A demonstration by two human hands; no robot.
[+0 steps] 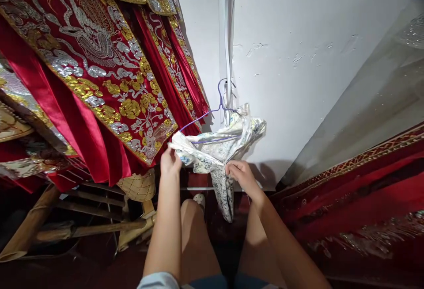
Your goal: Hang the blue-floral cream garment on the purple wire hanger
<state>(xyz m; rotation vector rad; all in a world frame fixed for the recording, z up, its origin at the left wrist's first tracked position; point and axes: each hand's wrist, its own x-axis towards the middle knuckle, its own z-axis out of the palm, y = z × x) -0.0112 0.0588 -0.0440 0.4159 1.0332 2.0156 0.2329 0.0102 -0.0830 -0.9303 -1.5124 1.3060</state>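
A white floral-patterned shirt (218, 156) hangs from a thin purple hanger (198, 119), its lower part trailing down between my knees. The hanger's hook is up by a white strap or cord (228, 46) along the wall. My left hand (170, 160) is closed on the shirt's left shoulder or sleeve, close to the left end of the hanger. At the shirt's front, my right hand (239, 173) pinches the edge of the cloth at the middle. The hanger's right arm is partly hidden inside the cloth.
To the left hangs a red cloth (132, 81) with gold and silver sequin embroidery. Bamboo furniture (96, 229) and a woven basket (141, 186) stand below it. A white wall (281, 59) is ahead; another red cloth (374, 196) lies along the right.
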